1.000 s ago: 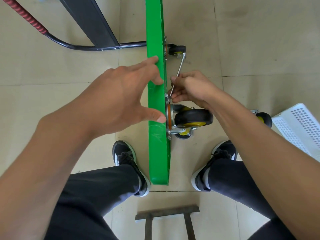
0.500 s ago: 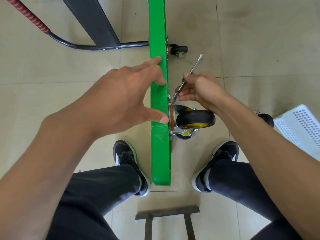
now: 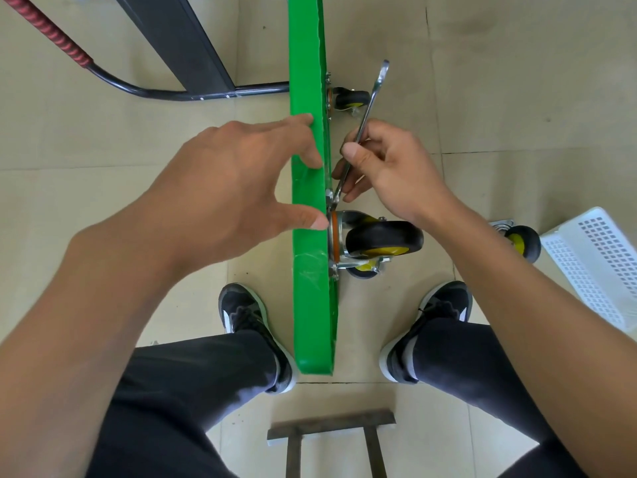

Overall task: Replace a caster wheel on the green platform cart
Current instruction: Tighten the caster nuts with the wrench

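The green platform cart [image 3: 310, 253] stands on its edge between my feet. A black caster wheel with a yellow hub [image 3: 382, 239] sits on its underside, facing right. My left hand [image 3: 241, 188] grips the cart's edge, fingers over the top and thumb near the caster plate. My right hand [image 3: 386, 163] holds a silver wrench [image 3: 365, 119]. The wrench's lower end sits at a bolt above the caster plate and its free end points up and away. A second mounted caster [image 3: 348, 100] shows farther along the deck.
A loose caster [image 3: 520, 241] lies on the tiled floor at right, beside a white perforated basket [image 3: 593, 267]. The cart's black handle with a red grip [image 3: 55, 46] lies at upper left. A metal stool frame [image 3: 331, 432] is under me.
My right hand has swung the wrench's free end out to the right and then partly back, regripping it with the thumb on top. My left hand has stayed on the cart.
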Tool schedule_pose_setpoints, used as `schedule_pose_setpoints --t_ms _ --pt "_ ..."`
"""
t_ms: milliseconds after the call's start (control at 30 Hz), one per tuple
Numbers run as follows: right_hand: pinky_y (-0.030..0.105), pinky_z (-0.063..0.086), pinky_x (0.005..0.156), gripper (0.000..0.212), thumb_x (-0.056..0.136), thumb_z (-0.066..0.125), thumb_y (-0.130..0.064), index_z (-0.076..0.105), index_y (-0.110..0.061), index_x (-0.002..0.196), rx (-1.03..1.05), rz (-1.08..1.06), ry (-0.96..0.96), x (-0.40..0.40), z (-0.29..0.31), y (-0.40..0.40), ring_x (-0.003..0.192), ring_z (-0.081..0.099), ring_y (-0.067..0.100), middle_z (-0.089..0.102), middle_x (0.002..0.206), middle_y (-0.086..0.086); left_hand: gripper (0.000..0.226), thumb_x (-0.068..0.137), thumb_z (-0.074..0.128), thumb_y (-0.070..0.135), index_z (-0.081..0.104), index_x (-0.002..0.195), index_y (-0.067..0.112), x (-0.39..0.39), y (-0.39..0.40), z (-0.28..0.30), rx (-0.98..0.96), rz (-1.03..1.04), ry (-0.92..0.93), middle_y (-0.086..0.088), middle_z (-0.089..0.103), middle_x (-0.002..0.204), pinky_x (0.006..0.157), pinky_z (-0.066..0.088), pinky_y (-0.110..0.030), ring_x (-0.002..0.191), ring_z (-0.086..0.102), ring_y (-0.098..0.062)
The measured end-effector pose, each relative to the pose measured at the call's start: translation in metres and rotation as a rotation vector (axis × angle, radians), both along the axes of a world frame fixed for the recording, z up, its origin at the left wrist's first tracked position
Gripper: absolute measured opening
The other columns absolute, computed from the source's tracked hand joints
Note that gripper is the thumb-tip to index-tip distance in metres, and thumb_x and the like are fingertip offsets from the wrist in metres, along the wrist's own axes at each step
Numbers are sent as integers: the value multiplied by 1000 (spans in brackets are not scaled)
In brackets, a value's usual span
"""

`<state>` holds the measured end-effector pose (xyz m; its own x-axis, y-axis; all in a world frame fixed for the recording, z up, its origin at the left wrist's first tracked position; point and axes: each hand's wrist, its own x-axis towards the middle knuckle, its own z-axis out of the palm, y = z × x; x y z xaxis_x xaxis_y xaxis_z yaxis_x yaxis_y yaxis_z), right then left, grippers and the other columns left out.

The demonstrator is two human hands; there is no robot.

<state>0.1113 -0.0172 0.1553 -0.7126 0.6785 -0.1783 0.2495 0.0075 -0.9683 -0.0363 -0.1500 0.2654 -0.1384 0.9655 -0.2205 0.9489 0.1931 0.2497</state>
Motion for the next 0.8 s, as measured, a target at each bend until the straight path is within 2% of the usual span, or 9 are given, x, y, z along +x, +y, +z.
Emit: schedule_pose_setpoints --t_ms 200,433,567,733,800 --pt "45 62 64 11 103 52 -9 56 -10 93 -71 11 -22 -5 -2 4 63 68 30 69 82 22 46 69 75 59 58 104 34 -7 16 0 -12 -22 -33 18 26 161 103 41 -41 139 43 -22" --pt "41 62 61 11 102 55 -13 58 -11 92 -44 42 -71 -13 -1 7 64 70 33 70 83 25 47 64 78 60 59 100 35 -8 24 3 -45 -15 -54 21 27 159 106 40 -40 138 44 -21" --pt "41 62 61 13 103 55 -15 58 -9 92 -89 4 -97 -13 -7 8 63 70 32 71 83 23 44 66 80 58 61 98 34 -8 28 4 -47 -20 -3 23 27 158 96 37 -33 128 50 -23" --pt "36 61 58 14 104 53 -14 57 -3 95 -224 -8 -128 -12 -14 6 58 67 27 71 82 24 43 66 78 59 61 96 34 -8 27 3 -46 -26 -6 23 28 158 96 39 -36 122 54 -27" --pt "35 61 58 14 104 52 -13 57 -5 93 -267 -18 -102 -12 -13 6 58 66 25 70 80 20 42 65 79 58 60 95 34 -8 26 4 -51 -17 -22 23 28 158 92 39 -36 99 55 -27"
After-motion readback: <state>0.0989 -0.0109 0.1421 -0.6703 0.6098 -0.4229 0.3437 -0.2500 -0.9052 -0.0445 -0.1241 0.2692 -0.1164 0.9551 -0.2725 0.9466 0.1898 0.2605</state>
